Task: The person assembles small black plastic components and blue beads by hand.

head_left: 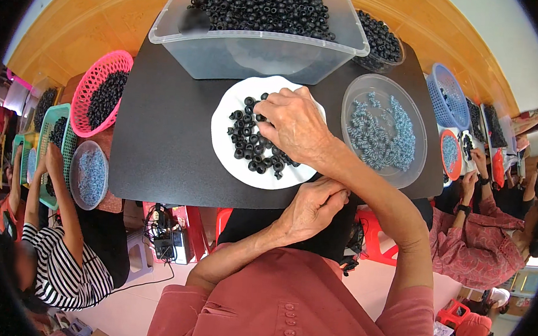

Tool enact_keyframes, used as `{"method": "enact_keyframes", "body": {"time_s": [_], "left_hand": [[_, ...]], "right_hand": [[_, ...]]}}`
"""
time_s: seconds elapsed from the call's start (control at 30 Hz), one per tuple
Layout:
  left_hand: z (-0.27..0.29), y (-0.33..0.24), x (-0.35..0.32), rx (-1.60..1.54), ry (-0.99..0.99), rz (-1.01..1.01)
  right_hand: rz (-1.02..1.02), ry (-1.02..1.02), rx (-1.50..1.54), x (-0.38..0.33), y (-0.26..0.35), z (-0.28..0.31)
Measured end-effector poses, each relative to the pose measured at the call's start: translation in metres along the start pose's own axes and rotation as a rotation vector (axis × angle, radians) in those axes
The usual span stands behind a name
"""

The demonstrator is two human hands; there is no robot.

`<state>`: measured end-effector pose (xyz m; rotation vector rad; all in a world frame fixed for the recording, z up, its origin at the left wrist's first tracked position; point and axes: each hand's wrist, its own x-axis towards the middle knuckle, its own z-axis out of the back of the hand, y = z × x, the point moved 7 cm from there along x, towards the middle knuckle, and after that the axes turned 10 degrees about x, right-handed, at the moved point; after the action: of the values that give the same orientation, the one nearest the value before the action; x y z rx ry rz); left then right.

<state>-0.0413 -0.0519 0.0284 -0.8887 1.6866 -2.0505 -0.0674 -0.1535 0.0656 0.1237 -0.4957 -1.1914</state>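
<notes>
My right hand [293, 123] reaches over a white plate [227, 159] with a wavy rim. Its thumb and fingers close around a small black hollow piece [260, 117] at the plate's middle. Several more black pieces [244, 129], round with a hole, lie loose on the plate's left and lower parts. At the table's near edge my left hand [312, 211] is curled closed under my right forearm; what its fingers hold, if anything, is hidden. To the right stands a round clear tub [349, 127] with small blue-grey spring-like coils [382, 132] in it.
A big clear bin [245, 55] of black pieces stands at the table's far side, beside a smaller tub [381, 42] of them. A pink basket [88, 98] is at left. A person in stripes [66, 260] works left; another in patterned red [480, 242] sits right.
</notes>
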Motion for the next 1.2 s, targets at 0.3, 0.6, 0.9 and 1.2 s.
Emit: {"method": "enact_keyframes", "body": {"time_s": [0.3, 0.6, 0.9, 1.2], "left_hand": [[0.001, 0.000, -0.001, -0.020, 0.043, 0.058], [-0.001, 0.029, -0.015, -0.605, -0.107, 0.290], [-0.010, 0.017, -0.007, -0.927, -0.062, 0.265], [-0.015, 0.013, -0.015, -0.829, -0.070, 0.244]], "right_hand": [[-0.002, -0.193, 0.333, -0.018, -0.002, 0.033], [-0.181, -0.438, 0.614, -0.099, -0.002, 0.071], [-0.141, -0.626, 0.639, -0.154, 0.004, 0.072], [-0.206, -0.734, 0.835, -0.179, 0.006, 0.063]]}}
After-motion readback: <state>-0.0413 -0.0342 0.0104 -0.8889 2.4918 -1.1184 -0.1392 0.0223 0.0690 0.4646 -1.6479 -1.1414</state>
